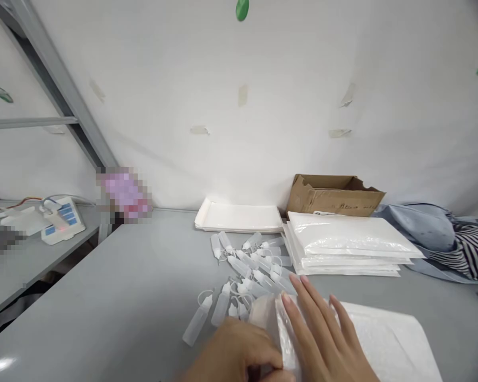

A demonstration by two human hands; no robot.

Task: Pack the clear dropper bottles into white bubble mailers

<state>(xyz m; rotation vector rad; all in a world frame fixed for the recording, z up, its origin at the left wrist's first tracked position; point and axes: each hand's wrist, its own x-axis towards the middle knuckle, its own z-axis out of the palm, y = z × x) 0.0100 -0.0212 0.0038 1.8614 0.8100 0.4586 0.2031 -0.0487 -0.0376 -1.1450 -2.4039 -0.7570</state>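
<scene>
A white padded envelope lies at the front of the table, its opening side folded up toward the left. My left hand is closed around that near-left edge, with its fingertips partly hidden. Spread over the envelope is my right hand, its fingers stretched out and pressing on the raised flap. Just beyond both hands is a loose heap of translucent plastic squeeze bottles with white tips and small tethered caps. One bottle lies apart at the heap's left front.
Filled-looking white padded envelopes are stacked at right, before an open cardboard box. A flatter white stack lies against the wall. Blue and striped cloth sits far right. A side table holds a white device.
</scene>
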